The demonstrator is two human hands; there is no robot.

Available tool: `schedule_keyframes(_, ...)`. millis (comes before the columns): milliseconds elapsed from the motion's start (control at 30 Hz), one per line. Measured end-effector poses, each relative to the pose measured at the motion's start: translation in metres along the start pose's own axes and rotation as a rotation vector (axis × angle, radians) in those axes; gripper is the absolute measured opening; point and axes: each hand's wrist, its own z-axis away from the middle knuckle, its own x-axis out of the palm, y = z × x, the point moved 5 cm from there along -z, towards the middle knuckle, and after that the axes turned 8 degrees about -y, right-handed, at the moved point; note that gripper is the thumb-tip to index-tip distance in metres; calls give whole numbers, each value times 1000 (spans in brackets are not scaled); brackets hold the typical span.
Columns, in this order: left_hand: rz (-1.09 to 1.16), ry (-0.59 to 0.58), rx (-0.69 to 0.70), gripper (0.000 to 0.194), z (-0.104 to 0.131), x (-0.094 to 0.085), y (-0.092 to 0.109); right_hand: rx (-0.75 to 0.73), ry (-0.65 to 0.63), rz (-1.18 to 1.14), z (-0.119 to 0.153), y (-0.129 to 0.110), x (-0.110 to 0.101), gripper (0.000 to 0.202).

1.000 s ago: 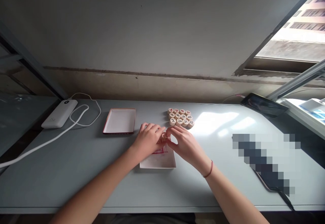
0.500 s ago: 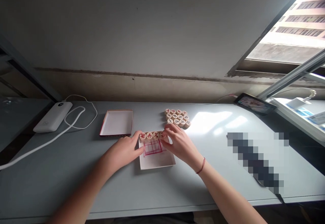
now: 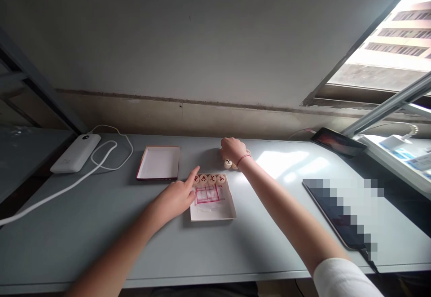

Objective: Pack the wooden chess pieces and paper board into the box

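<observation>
Away from the box (image 3: 213,214), the right hand (image 3: 233,148) has moved to the clustered pieces (image 3: 228,163) on the worktop (image 3: 266,229); with its fingertips hidden, its grip cannot be told. In the box, four round pieces (image 3: 212,179) form a row, its long axis left to right along the far wall. Holding no piece, the left hand (image 3: 178,197) is half open at the box's left edge, forefinger pointing away
</observation>
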Motion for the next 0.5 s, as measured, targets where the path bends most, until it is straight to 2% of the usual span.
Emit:
schedule_keyframes(100, -12, -15, -1, 65, 0, 1, -1, 5, 0, 2, -1, -3, 0, 21)
schedule_keyframes(200, 6, 29, -10, 54, 2, -6, -5, -45, 54, -32, 15, -8, -8, 19)
schedule_keyframes(300, 69, 256, 37, 43, 3, -20, -8, -313, 138, -292, 50, -23, -15, 18)
schedule_keyframes(400, 154, 498, 210, 43, 5, -27, -4, -550, 55, -612, 89, -36, -8, 23)
schedule_keyframes(433, 188, 527, 276, 41, 5, -27, -2, -589, 22, -690, 98, -38, -3, 22)
schedule_keyframes(500, 253, 509, 361, 36, 4, -25, 2, -621, -22, -812, 110, -39, 5, 22)
